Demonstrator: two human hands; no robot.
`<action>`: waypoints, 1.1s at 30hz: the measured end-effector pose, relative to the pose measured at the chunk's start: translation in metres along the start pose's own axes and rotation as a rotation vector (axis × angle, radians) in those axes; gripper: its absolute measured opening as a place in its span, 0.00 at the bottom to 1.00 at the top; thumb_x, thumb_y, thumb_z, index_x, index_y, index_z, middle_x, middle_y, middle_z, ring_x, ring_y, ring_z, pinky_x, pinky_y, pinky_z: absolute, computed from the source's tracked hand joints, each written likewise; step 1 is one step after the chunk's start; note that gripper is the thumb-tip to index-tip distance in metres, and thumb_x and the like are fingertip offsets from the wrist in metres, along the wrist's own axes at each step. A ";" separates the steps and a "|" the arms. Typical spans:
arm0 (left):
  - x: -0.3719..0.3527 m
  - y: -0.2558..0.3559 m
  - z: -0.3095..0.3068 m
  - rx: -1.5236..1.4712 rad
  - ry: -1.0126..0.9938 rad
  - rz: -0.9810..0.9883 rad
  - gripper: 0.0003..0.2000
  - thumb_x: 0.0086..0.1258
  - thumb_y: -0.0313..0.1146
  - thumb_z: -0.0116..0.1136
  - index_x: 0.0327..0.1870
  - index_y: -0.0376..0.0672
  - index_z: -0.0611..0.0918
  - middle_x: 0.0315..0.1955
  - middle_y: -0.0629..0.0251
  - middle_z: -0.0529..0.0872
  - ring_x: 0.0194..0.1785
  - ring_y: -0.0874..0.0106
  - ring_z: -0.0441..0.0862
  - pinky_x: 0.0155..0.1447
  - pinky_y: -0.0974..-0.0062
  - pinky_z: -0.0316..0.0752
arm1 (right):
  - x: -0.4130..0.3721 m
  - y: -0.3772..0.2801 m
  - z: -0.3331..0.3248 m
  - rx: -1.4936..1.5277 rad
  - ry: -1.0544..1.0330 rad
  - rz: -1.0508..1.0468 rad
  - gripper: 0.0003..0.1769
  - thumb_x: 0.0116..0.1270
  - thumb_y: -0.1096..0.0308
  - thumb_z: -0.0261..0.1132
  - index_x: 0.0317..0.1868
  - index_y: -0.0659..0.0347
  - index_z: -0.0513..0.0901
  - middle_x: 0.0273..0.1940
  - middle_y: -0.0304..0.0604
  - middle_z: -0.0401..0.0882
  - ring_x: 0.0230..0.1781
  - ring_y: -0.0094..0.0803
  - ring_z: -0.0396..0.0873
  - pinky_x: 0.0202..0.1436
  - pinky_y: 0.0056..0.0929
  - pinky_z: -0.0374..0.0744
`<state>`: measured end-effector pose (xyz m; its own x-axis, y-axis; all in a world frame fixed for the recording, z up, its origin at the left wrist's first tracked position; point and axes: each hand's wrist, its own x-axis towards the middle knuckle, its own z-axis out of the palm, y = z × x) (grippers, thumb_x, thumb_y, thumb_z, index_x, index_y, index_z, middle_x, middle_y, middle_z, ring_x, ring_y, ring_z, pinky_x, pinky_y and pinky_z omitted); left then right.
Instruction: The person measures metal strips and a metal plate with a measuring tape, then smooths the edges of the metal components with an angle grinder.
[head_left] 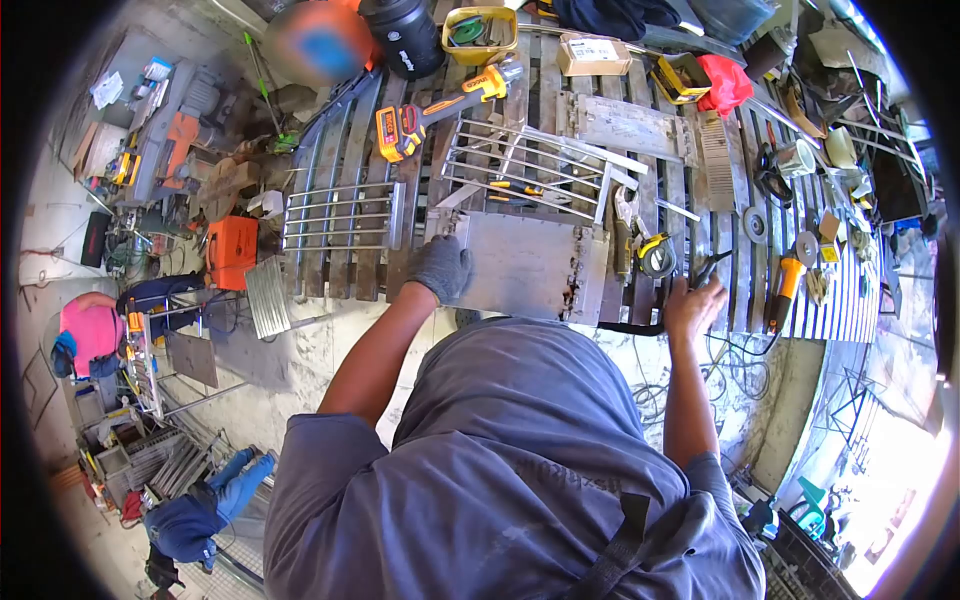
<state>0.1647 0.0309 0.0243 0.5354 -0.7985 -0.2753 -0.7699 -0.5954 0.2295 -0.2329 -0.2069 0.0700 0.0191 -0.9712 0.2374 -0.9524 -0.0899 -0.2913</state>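
A flat metal plate [510, 258] lies at the table's near edge, with rough, dark-spotted seams along its right side. My left hand [440, 268], in a grey knitted glove, is closed at the plate's left edge. To the right of the plate, my bare right hand [695, 305] has its fingers curled around a slim black tool [713, 262] that points up and away. What kind of tool it is, I cannot tell. A dark cable [632, 328] runs beside that wrist. Between plate and right hand sit a yellow-black tape measure [657, 255] and locking pliers [626, 215].
Behind the plate lie two barred metal frames [530, 170] [340, 218] and a yellow cordless grinder [400, 132]. An orange-handled tool [787, 290] and grinding discs [755, 225] are on the right. The slatted table [725, 312] has gaps. People [185, 525] are at the left.
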 end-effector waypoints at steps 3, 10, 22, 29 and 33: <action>-0.012 -0.041 0.009 -0.181 0.202 0.089 0.13 0.83 0.40 0.58 0.46 0.39 0.86 0.42 0.43 0.89 0.46 0.40 0.88 0.51 0.43 0.81 | -0.022 -0.075 -0.001 0.393 -0.379 -0.291 0.19 0.77 0.60 0.70 0.57 0.67 0.86 0.54 0.64 0.87 0.58 0.63 0.87 0.64 0.55 0.83; -0.094 -0.067 0.009 -0.456 0.467 0.044 0.05 0.80 0.31 0.63 0.47 0.40 0.83 0.38 0.45 0.87 0.44 0.41 0.86 0.48 0.48 0.80 | -0.036 -0.242 0.124 0.973 -1.323 0.399 0.16 0.80 0.60 0.70 0.56 0.65 0.87 0.36 0.57 0.92 0.31 0.50 0.94 0.31 0.47 0.90; -0.195 -0.087 0.046 -0.550 0.441 -0.252 0.13 0.78 0.31 0.66 0.59 0.41 0.82 0.43 0.50 0.86 0.44 0.52 0.88 0.49 0.52 0.83 | -0.024 -0.287 0.167 1.196 -1.156 0.999 0.17 0.79 0.58 0.74 0.32 0.49 0.79 0.18 0.29 0.68 0.14 0.23 0.66 0.20 0.25 0.66; -0.203 -0.107 0.055 -0.631 0.399 -0.283 0.12 0.78 0.31 0.65 0.58 0.38 0.85 0.44 0.50 0.87 0.45 0.53 0.88 0.52 0.56 0.83 | -0.006 -0.253 0.111 1.050 -1.495 1.019 0.22 0.74 0.54 0.65 0.23 0.47 0.67 0.15 0.26 0.56 0.11 0.21 0.53 0.17 0.27 0.54; -0.185 -0.115 0.038 -0.611 0.452 -0.175 0.10 0.79 0.31 0.65 0.56 0.39 0.84 0.44 0.50 0.87 0.44 0.53 0.88 0.50 0.55 0.83 | -0.013 -0.226 0.089 1.055 -1.550 0.979 0.22 0.75 0.55 0.64 0.23 0.47 0.67 0.14 0.25 0.55 0.10 0.20 0.52 0.16 0.28 0.54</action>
<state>0.1408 0.2507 0.0132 0.8221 -0.5690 0.0225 -0.4037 -0.5544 0.7278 0.0094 -0.1936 0.0501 0.4461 -0.0650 -0.8926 -0.3275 0.9163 -0.2304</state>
